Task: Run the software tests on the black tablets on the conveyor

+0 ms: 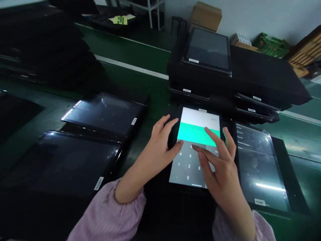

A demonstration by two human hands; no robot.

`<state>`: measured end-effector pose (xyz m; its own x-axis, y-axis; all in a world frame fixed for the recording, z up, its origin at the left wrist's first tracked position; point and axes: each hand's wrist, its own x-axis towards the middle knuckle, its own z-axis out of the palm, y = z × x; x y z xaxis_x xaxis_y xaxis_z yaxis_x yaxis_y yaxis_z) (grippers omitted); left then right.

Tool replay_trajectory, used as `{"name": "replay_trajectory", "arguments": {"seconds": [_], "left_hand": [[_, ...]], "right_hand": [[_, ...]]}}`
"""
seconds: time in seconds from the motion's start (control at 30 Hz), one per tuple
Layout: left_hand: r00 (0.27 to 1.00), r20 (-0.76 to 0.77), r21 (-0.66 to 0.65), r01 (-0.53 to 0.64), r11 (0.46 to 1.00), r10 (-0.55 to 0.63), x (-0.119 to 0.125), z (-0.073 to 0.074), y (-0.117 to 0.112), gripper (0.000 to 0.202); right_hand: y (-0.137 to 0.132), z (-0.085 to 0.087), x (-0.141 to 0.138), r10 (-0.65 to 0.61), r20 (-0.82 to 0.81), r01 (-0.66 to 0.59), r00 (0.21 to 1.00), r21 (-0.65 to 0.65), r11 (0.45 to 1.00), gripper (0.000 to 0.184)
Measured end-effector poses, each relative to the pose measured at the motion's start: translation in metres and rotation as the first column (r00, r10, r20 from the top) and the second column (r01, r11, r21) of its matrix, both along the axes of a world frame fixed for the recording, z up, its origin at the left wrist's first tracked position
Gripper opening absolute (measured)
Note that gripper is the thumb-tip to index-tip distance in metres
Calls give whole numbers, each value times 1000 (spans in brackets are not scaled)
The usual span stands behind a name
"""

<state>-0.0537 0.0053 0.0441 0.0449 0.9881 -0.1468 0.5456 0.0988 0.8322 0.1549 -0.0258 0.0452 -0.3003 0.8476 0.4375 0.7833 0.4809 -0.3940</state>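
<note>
A lit tablet (198, 118) lies in front of me on the green bench, showing a white strip, a turquoise band and a grey number keypad. My left hand (157, 147) rests on the tablet's left edge, fingers spread, thumb touching the screen near the keypad's top. My right hand (220, 167) hovers over the keypad's right side, fingers extended and apart, fingertips close to or on the screen. Neither hand holds anything. Pink sleeves cover both wrists.
Two dark tablets (105, 112) (65, 160) lie to the left. Another tablet (260, 167) with a dim menu lies at the right. Behind stands a stack of black trays (250, 73) with a tablet (208, 50) on top. Cardboard boxes (207, 15) sit far back.
</note>
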Motion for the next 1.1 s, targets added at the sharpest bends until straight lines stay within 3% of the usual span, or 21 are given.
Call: {"name": "replay_trajectory", "arguments": {"seconds": [0.17,0.27,0.57,0.77,0.87,0.97,1.1], "left_hand": [[999,25,-13,-45,999,45,-2,-3,-1,80],[996,82,-40,-36,999,39,-4,-2,-4,81],[997,61,15,-57,998,56,-5,-4,-9,71],[995,82,49,-69,996,65,-7,-7,-9,65],[995,78,67,-74,995,69,-8,-9,-9,65],[996,61,83,-75,994,70,-10,-10,-7,66],[995,44,70,-91,993,88,-13,-10,-3,68]], "right_hand": [[7,1,20,-240,-12,240,971,75,968,40],[12,-4,29,-310,26,308,951,60,950,49],[11,-7,16,-245,82,243,966,28,970,46],[13,-13,23,-333,-13,333,943,36,942,50],[12,-14,19,-291,12,291,957,22,957,46],[9,-9,15,-243,41,243,969,9,970,44],[-2,4,34,-292,-36,293,956,44,955,39]]}}
